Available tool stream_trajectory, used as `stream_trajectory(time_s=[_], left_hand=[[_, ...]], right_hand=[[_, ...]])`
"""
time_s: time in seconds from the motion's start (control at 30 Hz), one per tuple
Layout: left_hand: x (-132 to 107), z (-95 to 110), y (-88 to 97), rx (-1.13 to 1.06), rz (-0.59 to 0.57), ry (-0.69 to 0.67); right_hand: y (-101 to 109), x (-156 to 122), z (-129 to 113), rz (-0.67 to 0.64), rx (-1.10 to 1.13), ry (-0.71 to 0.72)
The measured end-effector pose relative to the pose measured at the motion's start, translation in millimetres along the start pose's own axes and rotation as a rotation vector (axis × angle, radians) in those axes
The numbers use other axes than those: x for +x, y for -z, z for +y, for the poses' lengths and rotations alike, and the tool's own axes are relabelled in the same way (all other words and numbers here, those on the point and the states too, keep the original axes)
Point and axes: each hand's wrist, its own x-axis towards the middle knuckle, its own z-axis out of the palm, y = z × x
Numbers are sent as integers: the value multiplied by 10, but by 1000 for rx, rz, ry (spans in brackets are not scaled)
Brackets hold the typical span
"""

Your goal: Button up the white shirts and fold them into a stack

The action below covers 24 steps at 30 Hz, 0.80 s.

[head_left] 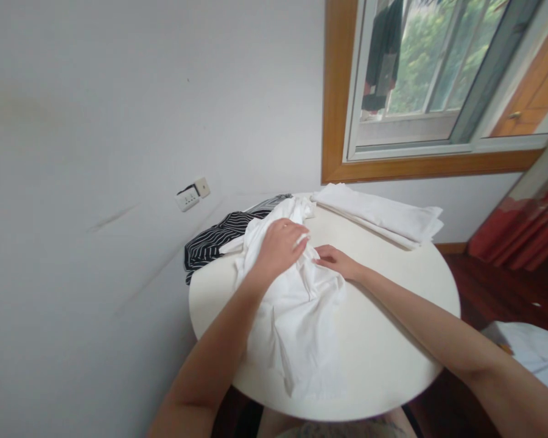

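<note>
A crumpled white garment (296, 316) lies across the middle of a round white table (393, 340). My left hand (281, 246) rests on its upper part with fingers curled, gripping a fold of the cloth. My right hand (335, 261) lies just to the right of it, fingers pressed flat on the garment's edge. Both forearms reach in from the bottom of the view.
A folded white cloth (383, 216) sits at the table's far edge. A black-and-white striped garment (219, 237) hangs over the far left edge by the wall. A wall socket (192, 194), a wood-framed window (438, 91) and red fabric (520, 231) surround the table.
</note>
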Motion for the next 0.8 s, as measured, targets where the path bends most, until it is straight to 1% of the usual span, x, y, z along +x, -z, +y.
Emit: stream_trajectory(time_s=[0.03, 0.07, 0.1, 0.13, 0.2, 0.27, 0.37, 0.43, 0.47, 0.53, 0.63, 0.7, 0.8], left_hand=[[-2, -131, -16, 62, 53, 125], [-12, -261, -47, 123, 81, 235], [-28, -384, -91, 163, 77, 321], [-49, -493, -141, 173, 46, 374], [-90, -647, -237, 133, -47, 407], [-122, -708, -304, 69, -122, 401], [-149, -664, -335, 20, -182, 396], [-157, -597, -326, 30, -258, 377], [-158, -565, -318, 49, -305, 358], [-155, -510, -299, 109, -381, 309], [-134, -451, -259, 159, -423, 250], [-116, -413, -219, 128, -434, 231], [-93, -341, -140, 18, -442, 206]], right_hand=[[-27, 3, -44, 7, 72, -8], [-51, 2, -86, 12, 153, -24], [-70, -3, -122, 13, 246, -44], [-82, -12, -150, 10, 350, -69], [-79, -41, -186, -24, 564, -139], [-40, -82, -201, -81, 722, -236], [55, -151, -200, -191, 829, -388], [109, -180, -179, -211, 845, -465], [128, -184, -158, -186, 836, -489], [155, -171, -91, -77, 774, -504], [191, -129, 64, 108, 568, -437], [227, -117, 186, 201, 332, -366], [293, -135, 344, 315, -168, -338]])
